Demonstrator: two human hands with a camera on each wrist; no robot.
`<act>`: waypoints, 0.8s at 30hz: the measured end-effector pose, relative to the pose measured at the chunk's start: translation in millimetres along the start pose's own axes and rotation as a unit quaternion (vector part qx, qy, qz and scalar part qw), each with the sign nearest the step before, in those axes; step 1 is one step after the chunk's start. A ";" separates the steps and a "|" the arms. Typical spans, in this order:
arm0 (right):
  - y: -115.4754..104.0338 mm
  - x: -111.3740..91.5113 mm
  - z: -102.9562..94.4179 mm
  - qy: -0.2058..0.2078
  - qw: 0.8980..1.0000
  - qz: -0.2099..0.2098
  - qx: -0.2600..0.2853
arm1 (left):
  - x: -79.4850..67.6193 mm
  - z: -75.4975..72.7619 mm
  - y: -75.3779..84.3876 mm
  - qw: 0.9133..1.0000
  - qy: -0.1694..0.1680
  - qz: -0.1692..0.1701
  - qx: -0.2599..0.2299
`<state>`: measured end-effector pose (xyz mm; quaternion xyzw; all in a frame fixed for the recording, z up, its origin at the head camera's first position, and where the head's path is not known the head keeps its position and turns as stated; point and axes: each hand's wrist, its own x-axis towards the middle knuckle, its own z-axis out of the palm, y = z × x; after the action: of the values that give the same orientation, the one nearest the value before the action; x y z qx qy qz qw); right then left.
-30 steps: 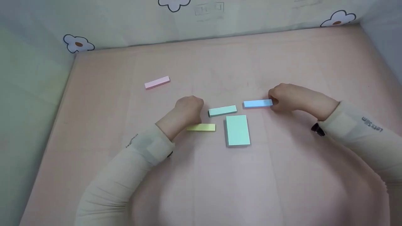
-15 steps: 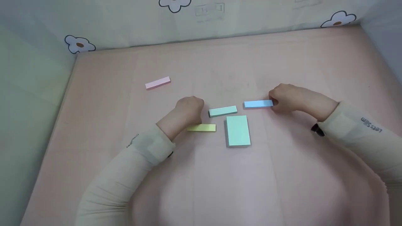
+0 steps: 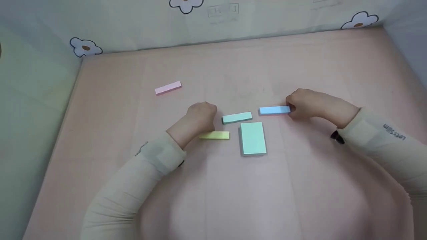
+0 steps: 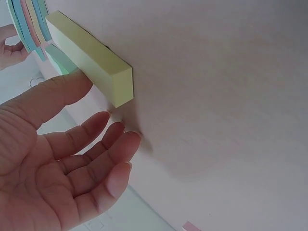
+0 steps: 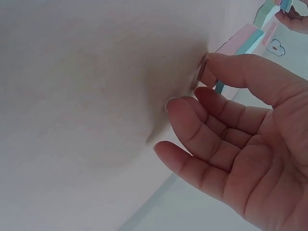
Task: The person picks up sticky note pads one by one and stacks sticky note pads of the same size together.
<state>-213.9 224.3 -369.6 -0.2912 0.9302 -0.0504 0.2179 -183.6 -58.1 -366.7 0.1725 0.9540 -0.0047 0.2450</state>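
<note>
My left hand hovers over a narrow yellow sticky-note pad. In the left wrist view its thumb touches one long side of the yellow pad, and the other fingers curve loosely beneath, apart from it. To the right, my right hand pinches the right end of a light blue narrow sticky-note pad between thumb and index finger. A mint-green narrow pad lies slightly slanted between the hands. Just in front of it lies a larger mint rectangular pad, with several coloured layers along its side in the left wrist view.
A pink narrow pad lies slanted farther back on the left. All the pads are on a pale pink tabletop. Light walls with flower drawings stand along the back and sides.
</note>
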 end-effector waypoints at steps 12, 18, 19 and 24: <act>4.5 -0.2 -6.5 -0.049 0.999 0.010 0.020 | 6.6 -2.1 21.6 0.992 0.039 0.048 -0.114; 7.3 -0.1 -7.3 -0.054 0.998 0.013 0.033 | 15.7 3.6 29.1 0.994 0.059 0.075 -0.056; 7.7 -0.6 -7.7 -0.054 0.998 0.012 0.034 | 16.4 3.9 29.3 0.994 0.056 0.073 -0.052; 10.4 -4.9 -11.7 -0.020 1.000 0.009 0.008 | 19.0 4.2 29.2 0.996 0.029 0.067 -0.043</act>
<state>-220.8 235.3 -359.6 -0.2815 0.9278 -0.0500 0.2396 -187.6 -24.9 -377.1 0.2252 0.9464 0.0571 0.2244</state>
